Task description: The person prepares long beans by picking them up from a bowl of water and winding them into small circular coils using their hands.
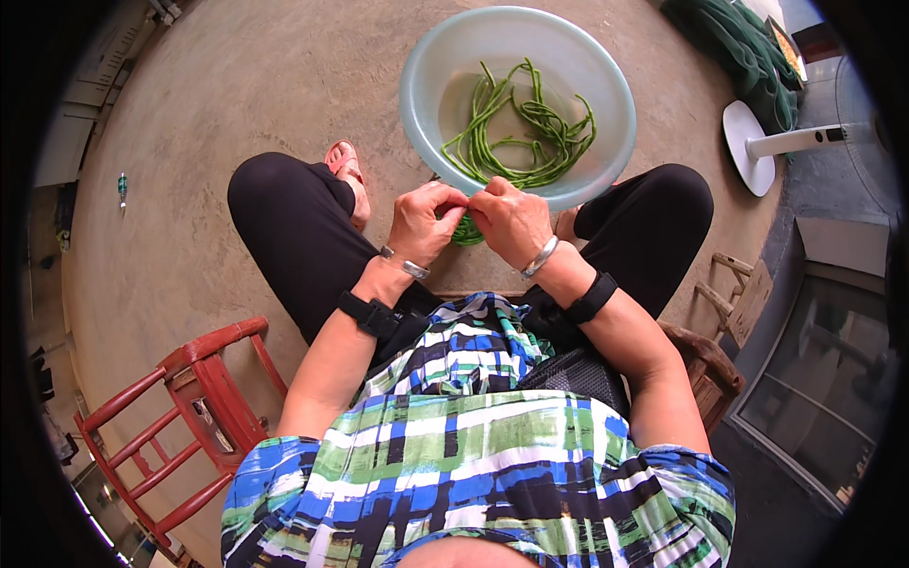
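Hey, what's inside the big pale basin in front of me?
Long green beans lie tangled in the basin. The bottom directly beneath them is covered, and your right hand hides part of the near rim.

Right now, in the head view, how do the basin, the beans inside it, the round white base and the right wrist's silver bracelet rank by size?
1. Basin
2. Beans inside it
3. Round white base
4. Silver bracelet
Ranked as they appear, not true size.
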Demonstrator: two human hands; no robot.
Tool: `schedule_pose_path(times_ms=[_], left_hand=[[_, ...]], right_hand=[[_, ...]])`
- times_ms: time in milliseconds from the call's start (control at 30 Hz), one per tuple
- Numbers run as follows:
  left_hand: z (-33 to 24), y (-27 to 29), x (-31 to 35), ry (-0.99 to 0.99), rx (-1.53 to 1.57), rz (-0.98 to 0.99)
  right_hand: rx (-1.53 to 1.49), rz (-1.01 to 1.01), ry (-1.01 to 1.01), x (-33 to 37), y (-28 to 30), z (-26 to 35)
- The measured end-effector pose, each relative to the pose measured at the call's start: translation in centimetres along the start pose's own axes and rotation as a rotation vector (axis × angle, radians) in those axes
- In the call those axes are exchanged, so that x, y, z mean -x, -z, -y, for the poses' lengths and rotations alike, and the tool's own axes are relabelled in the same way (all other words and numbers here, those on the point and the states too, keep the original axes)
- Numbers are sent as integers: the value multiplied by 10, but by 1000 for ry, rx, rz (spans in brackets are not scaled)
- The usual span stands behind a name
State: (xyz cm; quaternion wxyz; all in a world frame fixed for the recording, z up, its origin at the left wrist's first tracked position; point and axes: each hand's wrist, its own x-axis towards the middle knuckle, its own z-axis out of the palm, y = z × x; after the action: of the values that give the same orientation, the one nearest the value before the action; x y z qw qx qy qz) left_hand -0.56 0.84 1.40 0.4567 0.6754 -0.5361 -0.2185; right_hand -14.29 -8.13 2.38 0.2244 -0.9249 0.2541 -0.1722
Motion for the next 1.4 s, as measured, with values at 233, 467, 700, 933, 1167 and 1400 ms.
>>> schedule_pose_path(times_ms=[233, 467, 700, 933, 1167, 1400], left_hand=[[0, 2, 3, 212, 11, -68], [-7, 5, 7, -64, -122, -79], [-11, -11, 1, -168, -411, 46], [-19, -7, 3, -210, -510, 217], [-28, -19, -5, 13, -965, 306], [-2, -12, 10, -110, -664, 305]], right_hand=[[16, 58, -43, 0, 7, 0], [-190, -44, -57, -9, 12, -13], [-244, -196, -62, -9, 21, -20], [-241, -214, -75, -8, 23, -26], [-214, -166, -100, -6, 23, -30], [-227, -146, -96, -6, 23, -36]])
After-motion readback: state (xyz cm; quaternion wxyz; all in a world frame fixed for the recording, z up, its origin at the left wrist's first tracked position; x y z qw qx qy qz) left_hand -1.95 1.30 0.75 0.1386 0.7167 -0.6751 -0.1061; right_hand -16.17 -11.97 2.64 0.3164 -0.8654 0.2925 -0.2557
